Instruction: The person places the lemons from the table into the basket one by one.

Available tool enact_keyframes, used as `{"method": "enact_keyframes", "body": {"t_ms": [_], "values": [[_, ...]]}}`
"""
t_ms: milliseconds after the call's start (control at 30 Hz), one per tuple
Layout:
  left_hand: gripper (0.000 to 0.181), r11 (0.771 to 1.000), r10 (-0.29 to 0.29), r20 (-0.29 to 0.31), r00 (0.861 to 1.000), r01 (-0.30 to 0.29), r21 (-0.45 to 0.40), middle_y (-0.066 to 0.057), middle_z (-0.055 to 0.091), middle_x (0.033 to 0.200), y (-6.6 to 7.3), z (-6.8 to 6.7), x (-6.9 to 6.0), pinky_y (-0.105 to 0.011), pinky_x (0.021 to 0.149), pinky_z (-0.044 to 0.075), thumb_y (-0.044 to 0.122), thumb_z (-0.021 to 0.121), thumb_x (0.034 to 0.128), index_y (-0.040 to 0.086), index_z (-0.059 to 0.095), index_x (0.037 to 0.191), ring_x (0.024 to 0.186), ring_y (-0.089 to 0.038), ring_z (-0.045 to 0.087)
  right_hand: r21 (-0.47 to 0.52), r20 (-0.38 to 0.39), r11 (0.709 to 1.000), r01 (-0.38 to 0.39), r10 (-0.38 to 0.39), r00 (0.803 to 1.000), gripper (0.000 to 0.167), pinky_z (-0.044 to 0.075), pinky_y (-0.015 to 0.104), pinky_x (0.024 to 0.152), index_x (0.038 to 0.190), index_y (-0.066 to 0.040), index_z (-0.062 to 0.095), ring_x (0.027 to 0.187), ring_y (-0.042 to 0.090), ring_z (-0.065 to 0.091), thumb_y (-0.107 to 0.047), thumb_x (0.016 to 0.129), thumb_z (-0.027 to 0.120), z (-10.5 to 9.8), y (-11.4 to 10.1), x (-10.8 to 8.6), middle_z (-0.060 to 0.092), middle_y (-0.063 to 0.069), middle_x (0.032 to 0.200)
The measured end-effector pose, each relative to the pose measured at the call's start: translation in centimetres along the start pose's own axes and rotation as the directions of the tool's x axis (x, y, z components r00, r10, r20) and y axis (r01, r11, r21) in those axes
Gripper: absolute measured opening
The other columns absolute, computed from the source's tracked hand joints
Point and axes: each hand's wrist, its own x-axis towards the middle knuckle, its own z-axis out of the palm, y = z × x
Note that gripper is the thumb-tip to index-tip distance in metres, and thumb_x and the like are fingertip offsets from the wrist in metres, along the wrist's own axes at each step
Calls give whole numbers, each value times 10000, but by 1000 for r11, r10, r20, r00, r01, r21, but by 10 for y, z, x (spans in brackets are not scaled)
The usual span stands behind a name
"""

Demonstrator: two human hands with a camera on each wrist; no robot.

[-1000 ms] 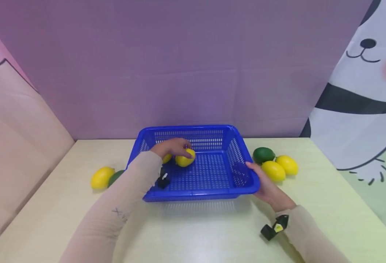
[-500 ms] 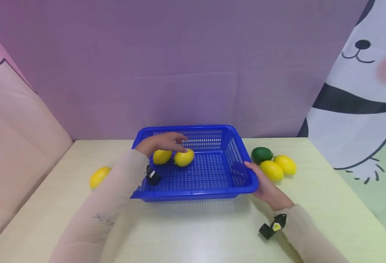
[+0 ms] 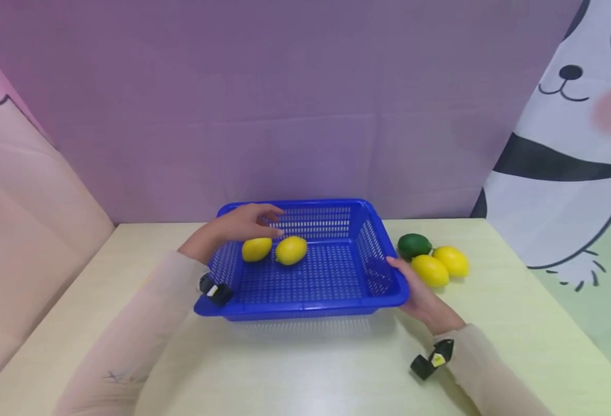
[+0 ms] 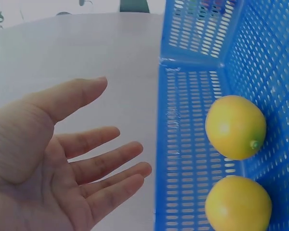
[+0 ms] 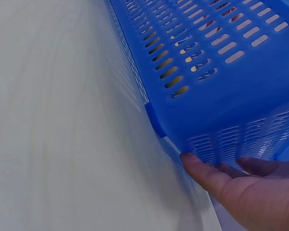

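Observation:
Two lemons lie in the left half of the blue basket (image 3: 305, 305): one lemon (image 3: 291, 251) nearer the middle, another lemon (image 3: 256, 249) to its left. Above the basket's left part is my left hand (image 3: 240, 224), empty, fingers spread; the left wrist view shows the open palm (image 4: 62, 168) apart from the basket (image 4: 183, 144) and both lemons (image 4: 236, 127). At the basket's right side my right hand (image 3: 422, 294) holds the rim, thumb on top; in the right wrist view its fingers (image 5: 209, 175) are against the wall of the basket (image 5: 221, 106).
Right of the basket, on the pale table (image 3: 305, 370), a green fruit (image 3: 414, 245) and two lemons (image 3: 430, 271) lie close together. A purple cloth (image 3: 295, 115) hangs behind the table, and a panda-print cloth (image 3: 565, 208) stands at the right.
My left hand has let go of the lemon in the basket and moved up and to the left, its fingers spreading. My right hand has stayed at the basket's rim.

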Motion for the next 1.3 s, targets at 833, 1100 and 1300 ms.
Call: {"method": "enact_keyframes", "body": {"t_ms": [833, 1100, 1300], "values": [[583, 996, 72, -227, 971, -58, 69, -210, 479, 1365, -33, -16, -92, -562, 993, 383, 306, 583, 936, 20, 390, 1407, 1236, -400, 442, -15, 11, 1000, 0, 0, 1000, 724, 516, 343, 873, 1483, -11, -32, 1058, 217, 591, -417, 998, 321, -2, 1, 2, 534, 70, 1226], [585, 997, 35, -280, 959, -14, 78, -217, 463, 1373, -56, -16, -110, -589, 945, 411, 327, 570, 940, 68, 373, 1427, 1208, -419, 451, 14, 1, 1000, 5, -5, 1000, 707, 506, 342, 891, 1471, -12, 12, 1064, 209, 582, -407, 993, 351, -2, 1, 1, 537, 65, 1214], [580, 995, -8, -293, 956, 36, 89, -255, 468, 1347, -78, -14, -119, -594, 933, 414, 326, 551, 950, -4, 384, 1397, 1185, -444, 457, 3, -6, 1000, -10, 10, 1000, 708, 502, 361, 900, 1476, -14, 15, 1074, 228, 581, -416, 994, 343, 0, 1, 1, 519, 89, 1246]]}}
